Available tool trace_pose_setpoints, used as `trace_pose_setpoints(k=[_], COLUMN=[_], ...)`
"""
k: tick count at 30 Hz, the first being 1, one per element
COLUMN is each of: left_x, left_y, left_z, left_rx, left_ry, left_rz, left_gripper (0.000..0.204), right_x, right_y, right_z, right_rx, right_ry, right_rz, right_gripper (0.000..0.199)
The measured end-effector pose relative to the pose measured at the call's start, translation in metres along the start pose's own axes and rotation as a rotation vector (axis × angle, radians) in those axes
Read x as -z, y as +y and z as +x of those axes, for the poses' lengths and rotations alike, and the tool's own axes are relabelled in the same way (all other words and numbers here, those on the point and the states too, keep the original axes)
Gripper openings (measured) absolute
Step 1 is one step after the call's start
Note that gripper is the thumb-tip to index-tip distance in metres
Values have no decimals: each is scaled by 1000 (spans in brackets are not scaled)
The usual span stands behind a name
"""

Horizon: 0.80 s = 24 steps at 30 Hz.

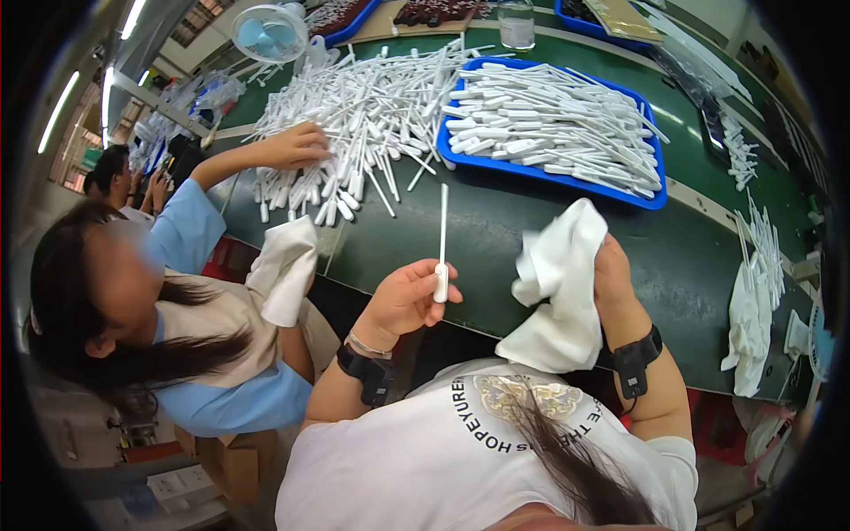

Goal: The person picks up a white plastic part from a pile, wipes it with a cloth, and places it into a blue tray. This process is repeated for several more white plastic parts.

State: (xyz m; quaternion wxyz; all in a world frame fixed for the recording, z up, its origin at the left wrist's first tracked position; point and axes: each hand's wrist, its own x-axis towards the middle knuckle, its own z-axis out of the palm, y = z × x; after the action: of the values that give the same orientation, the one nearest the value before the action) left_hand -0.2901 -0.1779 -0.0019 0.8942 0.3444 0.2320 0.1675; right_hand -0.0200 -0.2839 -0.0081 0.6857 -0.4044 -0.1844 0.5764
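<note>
My left hand (403,299) grips the thick end of a long white plastic stick (442,234), which points up and away over the green table (496,221). My right hand (613,276) clutches a crumpled white cloth (558,292) that hangs down toward my chest. The two hands are apart, with the stick left of the cloth. A blue tray (655,199) filled with several similar white sticks lies beyond my hands. A loose heap of white sticks (363,115) covers the table to its left.
A co-worker at my left reaches a hand (297,146) into the loose heap and holds a white cloth (285,270). More white sticks and a cloth (753,301) lie at the right. A small fan (268,31) and a clear jar (516,22) stand at the far edge.
</note>
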Motion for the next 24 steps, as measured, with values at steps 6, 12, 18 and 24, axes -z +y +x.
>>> trace_pose_setpoints(k=[6, 12, 18, 24], left_x=[-34, -55, -66, -68], left_y=[-1, -3, -20, -26], left_z=[29, 42, 61, 73], left_rx=[25, 35, 53, 3], left_ry=[-111, -38, -36, -13], left_rz=[227, 350, 425, 451], left_gripper=[22, 18, 16, 15], right_x=[-11, -12, 1, 1], right_y=[-5, 10, 10, 15], right_z=[-4, -3, -3, -5], right_rx=[51, -158, -239, -143], right_ry=[-132, -112, -359, -225], right_rz=[342, 202, 270, 75], right_gripper=[39, 38, 36, 32])
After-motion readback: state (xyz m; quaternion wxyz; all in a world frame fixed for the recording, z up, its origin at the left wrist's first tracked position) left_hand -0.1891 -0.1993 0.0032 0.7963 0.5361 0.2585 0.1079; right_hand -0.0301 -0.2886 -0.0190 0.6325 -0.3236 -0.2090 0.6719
